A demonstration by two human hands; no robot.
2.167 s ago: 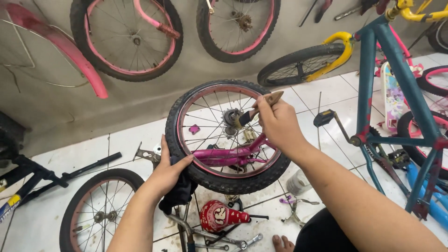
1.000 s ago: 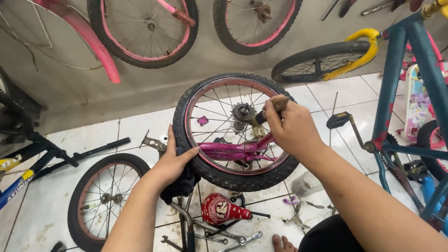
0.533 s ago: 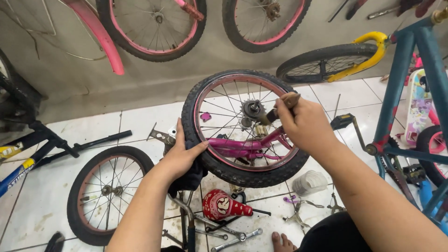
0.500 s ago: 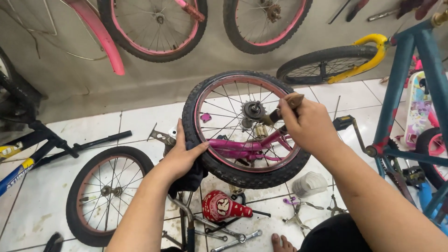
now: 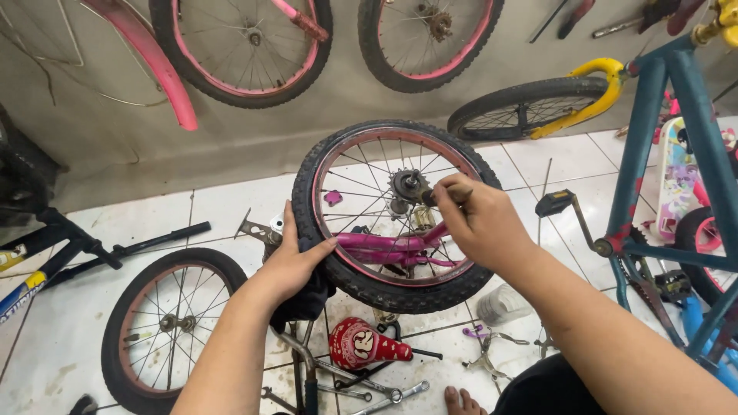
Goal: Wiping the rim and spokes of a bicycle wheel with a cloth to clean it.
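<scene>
A small bicycle wheel (image 5: 361,280) with a black tyre and a pink rim stands upright in a pink frame (image 5: 384,244) at the middle of the view. My left hand (image 5: 296,257) grips the tyre's lower left edge, together with a dark cloth (image 5: 307,303). At the wheel's hub sprocket (image 5: 405,184), my right hand (image 5: 480,223) holds a thin tool (image 5: 450,196) whose tip touches the axle.
A second wheel (image 5: 165,327) lies flat on the white tiles at lower left. A red saddle (image 5: 361,346) and wrenches (image 5: 369,392) lie below the wheel. A teal frame (image 5: 653,154) stands at right, a yellow-forked wheel (image 5: 538,107) behind. Pink-rimmed wheels (image 5: 246,46) lean on the wall.
The view has drifted, so the wheel sits more central. My right hand has slid down towards the hub with its tool. My left hand keeps its grip on the tyre.
</scene>
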